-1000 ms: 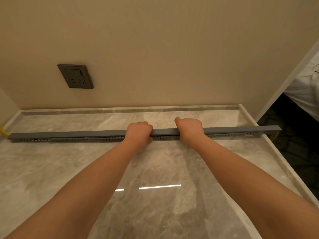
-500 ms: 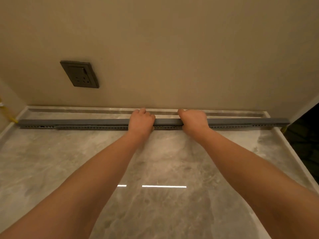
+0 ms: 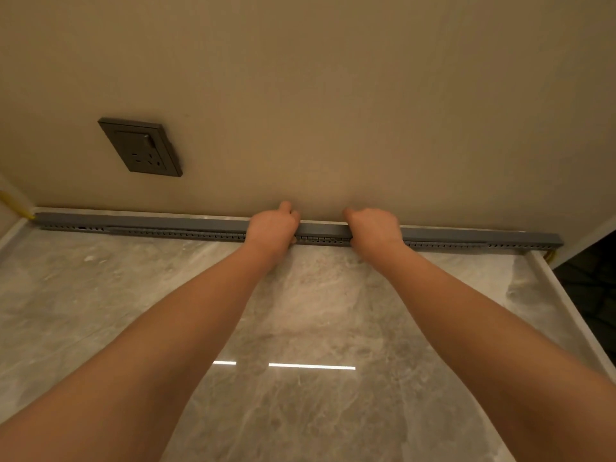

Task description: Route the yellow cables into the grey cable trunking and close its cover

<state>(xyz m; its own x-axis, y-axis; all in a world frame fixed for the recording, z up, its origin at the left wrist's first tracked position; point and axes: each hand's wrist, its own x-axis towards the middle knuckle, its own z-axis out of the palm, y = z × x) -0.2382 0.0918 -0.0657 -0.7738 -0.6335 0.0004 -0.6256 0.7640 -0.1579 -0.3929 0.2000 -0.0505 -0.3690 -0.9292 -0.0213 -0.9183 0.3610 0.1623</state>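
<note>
The long grey cable trunking (image 3: pixel 186 225) lies across the marble counter, tight against the foot of the beige wall, with its cover on top and a row of slots along its front. My left hand (image 3: pixel 272 228) and my right hand (image 3: pixel 374 228) both grip it near the middle, a short gap between them. A bit of yellow cable (image 3: pixel 13 205) shows at the left end of the trunking and another bit of yellow cable (image 3: pixel 550 255) hangs at the right end. The cable inside is hidden.
A dark wall socket (image 3: pixel 141 148) sits on the wall above the left half of the trunking. The marble counter (image 3: pixel 300 328) has a raised rim (image 3: pixel 573 311) on the right, beyond which the floor is dark. A side wall closes the left.
Both hands have pushed the trunking away from me across the counter until it rests against the wall. The grip on it has stayed the same.
</note>
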